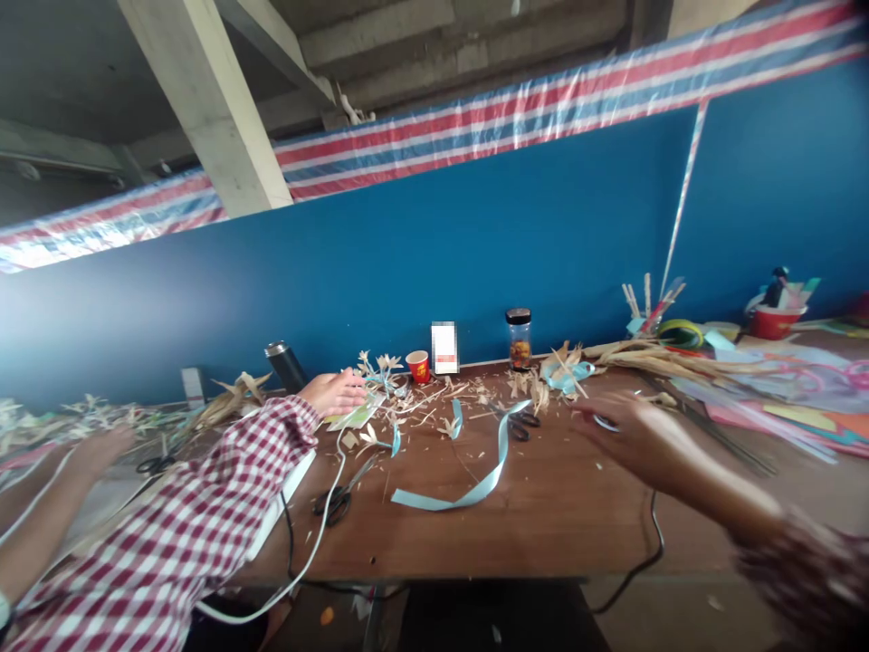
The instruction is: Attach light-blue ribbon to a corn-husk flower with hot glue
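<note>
My left hand [335, 395] reaches over the back left of the table, fingers stretched out, beside small pale husk flowers [381, 369]. My right hand [619, 426] hovers over the right side, smeared by motion. A thin whitish curve shows at its fingers, too blurred to name. Between my hands a light blue ribbon [482, 489] lies curled on the table. Black-handled scissors [522, 424] rest by its upper end. A single husk flower with blue ribbon [390, 439] lies nearer my left hand, and a second pair of scissors [332, 504] below it.
Along the blue partition [434, 254] stand a black tumbler [286, 367], red paper cup [419, 367] and glass jar [520, 344]. Dried husks [652, 360] and a red tub [776, 320] are at right. A white cable [326, 516] crosses the left. Another person's hand [101, 453] is far left.
</note>
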Available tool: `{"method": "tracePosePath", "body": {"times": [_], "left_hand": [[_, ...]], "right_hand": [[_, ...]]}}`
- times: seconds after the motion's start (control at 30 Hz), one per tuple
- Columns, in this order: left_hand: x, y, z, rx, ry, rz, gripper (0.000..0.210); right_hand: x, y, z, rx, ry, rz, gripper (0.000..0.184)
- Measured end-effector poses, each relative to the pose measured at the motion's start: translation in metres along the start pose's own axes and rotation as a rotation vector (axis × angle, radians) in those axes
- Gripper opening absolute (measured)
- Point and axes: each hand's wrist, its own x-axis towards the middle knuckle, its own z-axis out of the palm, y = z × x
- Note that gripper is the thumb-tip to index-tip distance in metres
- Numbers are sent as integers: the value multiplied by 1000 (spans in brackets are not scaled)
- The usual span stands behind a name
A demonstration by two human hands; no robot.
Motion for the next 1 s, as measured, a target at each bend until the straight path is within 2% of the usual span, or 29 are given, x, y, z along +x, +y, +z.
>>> {"method": "tracePosePath", "body": {"times": [0.07, 0.17, 0.27, 0.37, 0.47, 0.57, 0.7, 0.77, 0.9, 1.0], "left_hand": [[-14, 5, 9, -8, -58, 25, 53], [-36, 10, 22, 5, -142, 47, 56], [-54, 11, 34, 38, -236, 97, 60], [-67, 10, 42, 65, -323, 127, 62], [-73, 6, 44, 77, -362, 123, 65], [-72, -1, 40, 58, -336, 94, 67], [-59, -18, 23, 50, -274, 46, 65], [-51, -31, 11, 122, -205, 11, 64], [-38, -58, -12, 435, -41, 51, 55], [-33, -71, -24, 498, 7, 85, 55]], "right_hand": [[26, -33, 15, 183, -75, 4, 18], [63, -86, 51, 487, -134, 85, 19], [82, -125, 84, 731, -241, 77, 22], [84, -145, 100, 807, -316, 36, 21], [81, -148, 104, 845, -368, 37, 24], [82, -130, 104, 845, -379, 101, 24], [85, -75, 99, 771, -355, 231, 27], [85, -42, 92, 534, -311, 297, 29], [84, 16, 69, 318, -234, 399, 29], [89, 45, 51, 163, -198, 446, 25]]}}
